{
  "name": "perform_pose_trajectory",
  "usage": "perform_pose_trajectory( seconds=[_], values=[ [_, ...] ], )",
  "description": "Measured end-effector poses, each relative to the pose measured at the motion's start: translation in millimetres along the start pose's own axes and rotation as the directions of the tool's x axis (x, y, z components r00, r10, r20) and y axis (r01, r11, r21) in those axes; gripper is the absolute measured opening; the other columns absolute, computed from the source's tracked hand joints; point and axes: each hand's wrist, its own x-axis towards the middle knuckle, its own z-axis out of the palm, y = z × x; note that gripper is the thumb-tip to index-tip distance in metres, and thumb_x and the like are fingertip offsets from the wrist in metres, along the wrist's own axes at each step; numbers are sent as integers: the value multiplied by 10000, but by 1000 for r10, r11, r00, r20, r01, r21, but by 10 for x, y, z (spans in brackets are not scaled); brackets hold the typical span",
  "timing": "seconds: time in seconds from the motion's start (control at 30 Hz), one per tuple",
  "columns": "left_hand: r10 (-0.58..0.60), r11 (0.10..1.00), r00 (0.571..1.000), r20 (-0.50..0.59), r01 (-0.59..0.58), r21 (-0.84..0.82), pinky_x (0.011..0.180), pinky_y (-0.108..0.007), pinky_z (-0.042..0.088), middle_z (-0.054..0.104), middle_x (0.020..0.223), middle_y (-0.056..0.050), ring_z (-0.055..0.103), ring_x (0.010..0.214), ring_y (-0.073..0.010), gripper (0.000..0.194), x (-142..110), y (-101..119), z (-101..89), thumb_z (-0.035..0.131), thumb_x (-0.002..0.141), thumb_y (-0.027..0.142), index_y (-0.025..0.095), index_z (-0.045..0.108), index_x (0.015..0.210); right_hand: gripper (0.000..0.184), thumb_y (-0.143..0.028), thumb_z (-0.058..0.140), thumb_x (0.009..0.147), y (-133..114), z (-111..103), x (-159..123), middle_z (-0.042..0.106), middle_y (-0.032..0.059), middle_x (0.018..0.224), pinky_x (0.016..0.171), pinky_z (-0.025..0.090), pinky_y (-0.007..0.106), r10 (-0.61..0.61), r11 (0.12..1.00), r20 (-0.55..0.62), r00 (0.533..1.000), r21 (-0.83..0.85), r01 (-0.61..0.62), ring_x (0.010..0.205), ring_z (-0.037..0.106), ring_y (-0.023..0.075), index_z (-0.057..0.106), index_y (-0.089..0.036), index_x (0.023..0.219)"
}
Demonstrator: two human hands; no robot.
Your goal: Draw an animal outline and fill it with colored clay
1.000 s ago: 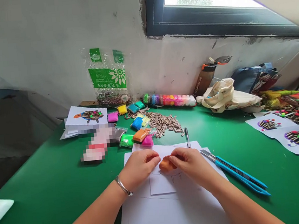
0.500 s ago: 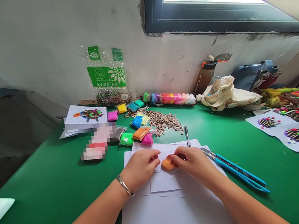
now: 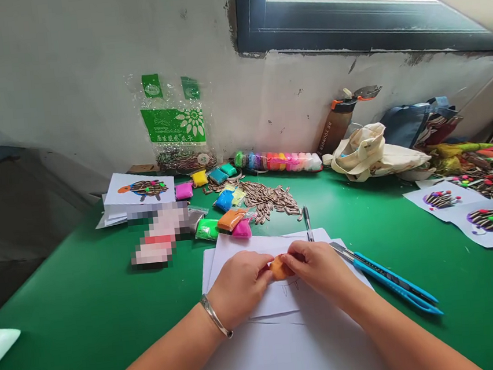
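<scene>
Both my hands meet over a stack of white paper [image 3: 288, 344] on the green table [image 3: 89, 316]. A small lump of orange clay [image 3: 279, 269] sits between my fingertips. My left hand [image 3: 243, 287], with a silver bangle at the wrist, pinches the lump from the left. My right hand [image 3: 318, 268] pinches it from the right, fingers curled over its top. Under the clay lies a smaller white sheet with a faint pencil drawing [image 3: 290, 288].
A blue utility knife [image 3: 387, 285] and a pen [image 3: 307, 223] lie right of the paper. Behind are coloured clay packets [image 3: 227, 219], a pile of sunflower seeds [image 3: 269, 197], a seed bag [image 3: 175, 131], a clay strip [image 3: 279, 162], a bottle [image 3: 338, 121], a cloth bag [image 3: 372, 155]. Finished seed pictures [image 3: 488, 221] lie far right.
My hands have drawn closer together around the orange clay, which now looks smaller and more hidden between the fingers. The view has shifted slightly.
</scene>
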Motion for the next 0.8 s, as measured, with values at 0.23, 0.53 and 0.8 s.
perform_pose_trajectory(
  seconds=[0.23, 0.53, 0.8],
  values=[
    [-225, 950, 973, 41, 229, -211, 608, -243, 406, 719, 826, -12, 612, 725, -175, 232, 15, -29, -62, 508, 839, 216, 207, 724, 923, 297, -354, 483, 883, 0, 7, -11, 604, -9, 603, 519, 221, 262, -4, 1000, 6, 1000, 5, 4, 563, 475, 136, 550, -207, 634],
    [-147, 989, 989, -27, 148, 23, 828, -298, 448, 734, 1050, -64, 647, 970, -226, 293, -26, -71, -107, 482, 893, 226, 180, 710, 1073, 292, -341, 484, 877, -6, 12, -21, 591, -10, 592, 517, 192, 268, -6, 998, 15, 1000, -58, 7, 541, 436, 123, 522, -202, 623],
    [-78, 994, 997, 13, 77, 83, 606, -247, 386, 676, 737, -2, 596, 701, -166, 195, -32, 63, -38, 504, 880, 182, 194, 660, 763, 282, -323, 486, 874, -4, 17, -25, 584, -22, 586, 516, 185, 260, 14, 998, 10, 1000, -65, -13, 545, 439, 118, 517, -200, 622]
  ],
)
